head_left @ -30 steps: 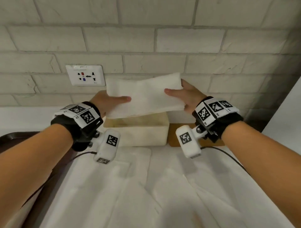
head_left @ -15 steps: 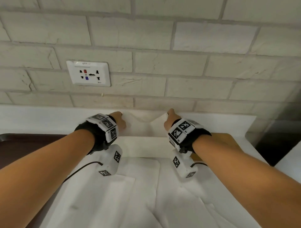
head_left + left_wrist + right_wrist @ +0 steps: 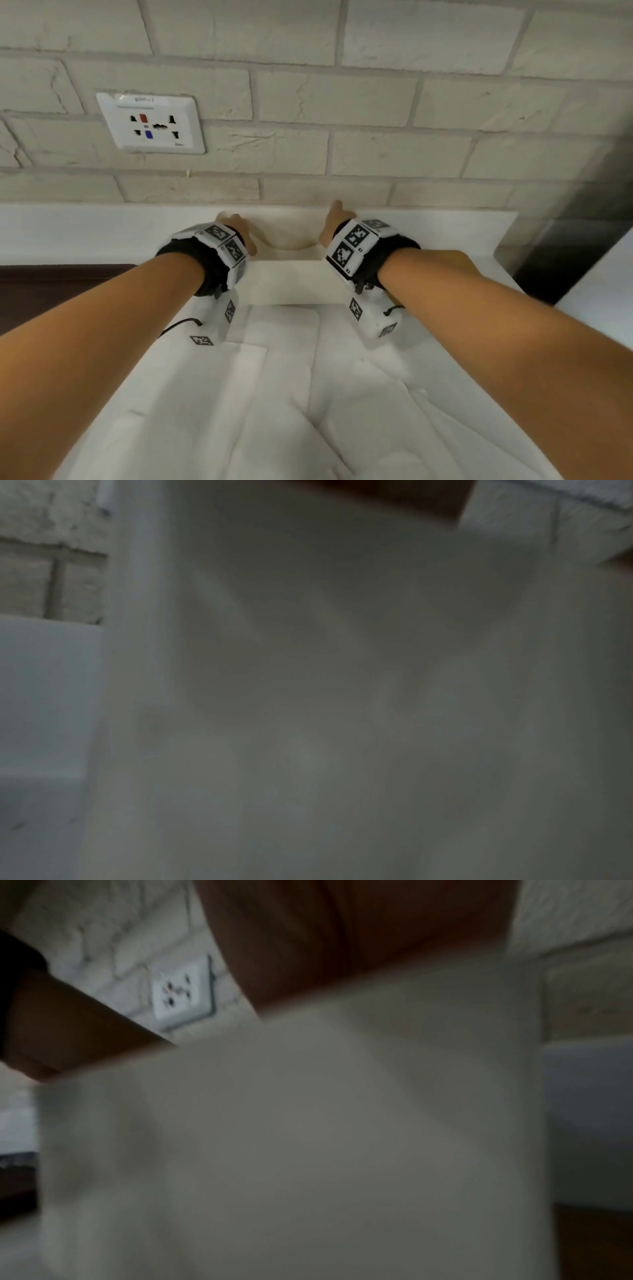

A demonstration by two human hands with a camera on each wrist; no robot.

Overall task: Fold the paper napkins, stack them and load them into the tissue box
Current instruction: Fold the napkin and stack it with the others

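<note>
The cream tissue box [image 3: 287, 281] stands open-topped at the back of the table against the ledge. A folded white napkin stack [image 3: 287, 240] lies in its mouth, sagging in the middle. My left hand [image 3: 236, 229] holds the stack's left end and my right hand [image 3: 334, 219] its right end. Both hands reach down into the box, so the fingers are hidden behind its rim. Both wrist views are blurred. They show mostly the pale box wall [image 3: 342, 696] [image 3: 291, 1137], with my right palm [image 3: 342, 934] above it.
Several loose white napkins [image 3: 308, 394] lie spread over the table in front of the box. A wall socket [image 3: 150, 123] sits in the brick wall above a white ledge [image 3: 85, 233]. A dark brown surface [image 3: 51, 284] lies left, a dark gap [image 3: 565, 257] right.
The hands held the stack up in front of the wall, then brought it forward and down into the box. The stack now bends between them, lower than half a second ago.
</note>
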